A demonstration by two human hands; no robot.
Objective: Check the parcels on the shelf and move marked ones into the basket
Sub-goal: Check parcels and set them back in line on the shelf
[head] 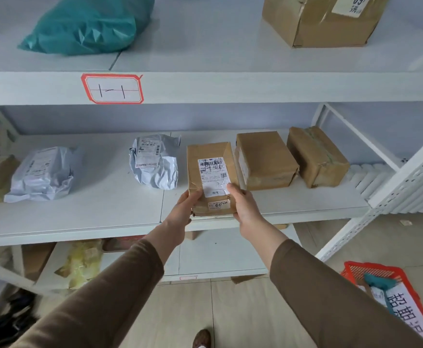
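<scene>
Now left hand, right hand grip taped rectangular cardboard parcel, paper-labelled.

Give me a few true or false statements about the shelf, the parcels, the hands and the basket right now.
1. Both hands hold the labelled box. True: left hand and right hand grip its near end.
2. The basket is blue. False: it is orange-red.
3. A teal bag lies on the upper shelf. True.
4. The held box's label is unmarked. False: dark handwriting crosses it.
5. The basket sits on the middle shelf. False: it is on the floor, at lower right.
</scene>
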